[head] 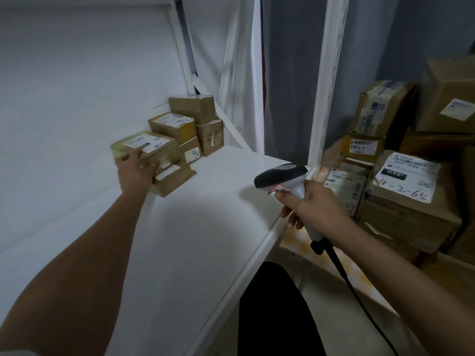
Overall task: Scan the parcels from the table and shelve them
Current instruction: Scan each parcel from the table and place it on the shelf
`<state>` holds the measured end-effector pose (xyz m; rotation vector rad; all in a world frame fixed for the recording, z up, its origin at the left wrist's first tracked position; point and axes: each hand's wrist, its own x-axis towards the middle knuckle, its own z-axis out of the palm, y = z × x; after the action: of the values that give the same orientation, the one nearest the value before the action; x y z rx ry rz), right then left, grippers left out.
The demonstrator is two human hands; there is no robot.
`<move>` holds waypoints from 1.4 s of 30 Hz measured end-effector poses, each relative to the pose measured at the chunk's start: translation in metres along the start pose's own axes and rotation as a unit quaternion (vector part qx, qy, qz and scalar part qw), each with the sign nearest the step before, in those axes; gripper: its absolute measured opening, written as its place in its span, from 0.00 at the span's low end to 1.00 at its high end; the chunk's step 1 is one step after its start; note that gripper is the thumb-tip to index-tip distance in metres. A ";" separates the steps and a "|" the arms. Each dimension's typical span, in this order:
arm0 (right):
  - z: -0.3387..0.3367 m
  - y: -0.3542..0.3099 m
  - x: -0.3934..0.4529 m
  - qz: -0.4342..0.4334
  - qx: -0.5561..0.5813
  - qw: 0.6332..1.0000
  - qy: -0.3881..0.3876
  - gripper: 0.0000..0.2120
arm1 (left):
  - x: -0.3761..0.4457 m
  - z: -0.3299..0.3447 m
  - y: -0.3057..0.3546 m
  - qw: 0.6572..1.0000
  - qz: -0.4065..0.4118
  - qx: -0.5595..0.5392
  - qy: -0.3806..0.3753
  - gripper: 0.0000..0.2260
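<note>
We set a small parcel onto the white shelf while the scanner waits in our other hand.

Our left hand (133,173) reaches to the back of the white shelf (205,227) and grips a taped cardboard parcel (147,147) with a white label on top; the thumb curls over its near top edge and the fingers wrap its near side, so the box sits just beyond the knuckles, resting on a flatter box (172,182) under it. More small boxes (192,124) are stacked just behind, one marked 772. Our right hand (311,204) has its fingers curled round the handle of a corded barcode scanner (282,177), held over the shelf's front corner. Larger labelled cartons (406,191) stand on the neighbouring rack to the right.
</note>
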<state>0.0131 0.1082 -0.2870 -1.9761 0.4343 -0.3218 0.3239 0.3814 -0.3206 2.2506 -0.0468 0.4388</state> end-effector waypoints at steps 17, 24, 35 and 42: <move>-0.016 0.010 -0.020 -0.002 -0.003 1.000 0.000 0.10 | -0.102 0.024 0.056 0.983 0.173 -0.029 -0.044 0.23; -0.065 0.013 -0.062 -0.023 -0.051 0.996 0.067 0.09 | -0.212 0.069 0.168 0.917 0.113 -0.172 -0.342 0.14; -0.124 0.026 -0.115 -0.045 -0.099 0.966 0.236 0.16 | -0.306 0.083 0.267 0.802 0.014 -0.197 -0.564 0.08; -0.134 0.033 -0.125 -0.034 -0.077 0.966 0.245 0.16 | -0.305 0.078 0.277 0.786 -0.062 -0.259 -0.558 0.10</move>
<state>-0.1592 0.0413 -0.2639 -2.0571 0.7229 -0.8512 0.0116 0.1066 -0.2653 1.6414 -0.5520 -0.9265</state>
